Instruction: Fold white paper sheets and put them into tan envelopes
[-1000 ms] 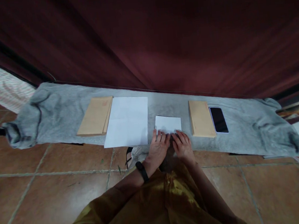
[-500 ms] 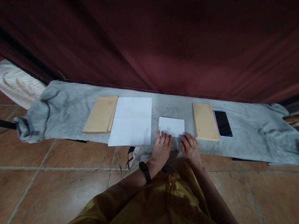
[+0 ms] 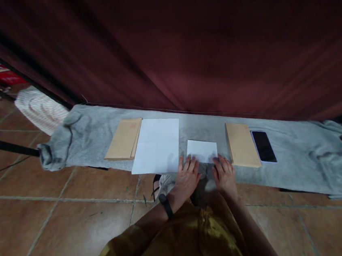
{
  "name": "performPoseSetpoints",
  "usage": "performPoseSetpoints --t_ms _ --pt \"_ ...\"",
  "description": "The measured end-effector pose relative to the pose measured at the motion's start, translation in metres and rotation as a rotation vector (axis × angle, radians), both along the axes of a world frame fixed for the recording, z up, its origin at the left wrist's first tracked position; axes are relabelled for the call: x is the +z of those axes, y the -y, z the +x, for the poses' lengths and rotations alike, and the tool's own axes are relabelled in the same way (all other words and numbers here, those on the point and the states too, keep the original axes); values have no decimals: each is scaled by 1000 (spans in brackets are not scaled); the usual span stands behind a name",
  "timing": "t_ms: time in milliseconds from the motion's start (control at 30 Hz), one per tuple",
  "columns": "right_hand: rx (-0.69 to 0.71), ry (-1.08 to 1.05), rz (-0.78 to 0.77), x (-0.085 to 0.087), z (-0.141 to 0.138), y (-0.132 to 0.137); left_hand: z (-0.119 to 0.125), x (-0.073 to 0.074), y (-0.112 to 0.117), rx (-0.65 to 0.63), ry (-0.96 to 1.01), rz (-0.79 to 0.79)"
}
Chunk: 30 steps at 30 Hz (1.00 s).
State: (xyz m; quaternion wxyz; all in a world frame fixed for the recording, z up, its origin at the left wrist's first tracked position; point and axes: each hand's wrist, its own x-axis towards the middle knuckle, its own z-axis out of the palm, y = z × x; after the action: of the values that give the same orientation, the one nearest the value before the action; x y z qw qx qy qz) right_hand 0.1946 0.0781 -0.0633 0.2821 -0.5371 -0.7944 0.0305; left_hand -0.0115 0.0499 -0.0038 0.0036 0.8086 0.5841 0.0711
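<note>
A small white sheet, seemingly folded paper [image 3: 202, 148], lies on the grey cloth in front of me. My left hand [image 3: 188, 176] rests at its lower left corner, fingers spread, with a dark band on the wrist. At the lower right corner is my right hand [image 3: 225, 175], its fingers outstretched and the tips at the paper's edge. To the left lies a larger white sheet [image 3: 157, 145], partly over a stack of brown envelopes [image 3: 122, 140]. Another stack of brown envelopes [image 3: 242, 145] lies right of my right hand, beside a phone [image 3: 264, 146] with a dark screen.
The grey cloth [image 3: 295, 143] covers a long narrow surface. A dark red curtain [image 3: 199, 51] hangs behind it. Striped fabric [image 3: 42, 109] and a black bar [image 3: 8, 145] are at the left. Tiled floor [image 3: 101, 217] shows below.
The view has shifted, so everything sits a little lower and further right. Both hands stay at the small paper's lower edge, with the left fingers slightly more spread.
</note>
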Motion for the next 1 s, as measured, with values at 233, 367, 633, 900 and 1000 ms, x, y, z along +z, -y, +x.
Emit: performPoseSetpoints --t_ms 233,367,633,900,1000 --pt "48 -2 53 -7 -6 1 -119 19 -9 483 134 156" --pt "72 45 62 -11 -7 1 -211 22 -16 898 144 125" --pt "50 73 46 -12 -9 1 -273 3 -6 1074 130 -93" --pt "17 110 30 -11 -12 1 -295 3 -11 1202 238 -16" --pt "9 128 30 -10 -13 1 -307 0 -12 1250 364 71"
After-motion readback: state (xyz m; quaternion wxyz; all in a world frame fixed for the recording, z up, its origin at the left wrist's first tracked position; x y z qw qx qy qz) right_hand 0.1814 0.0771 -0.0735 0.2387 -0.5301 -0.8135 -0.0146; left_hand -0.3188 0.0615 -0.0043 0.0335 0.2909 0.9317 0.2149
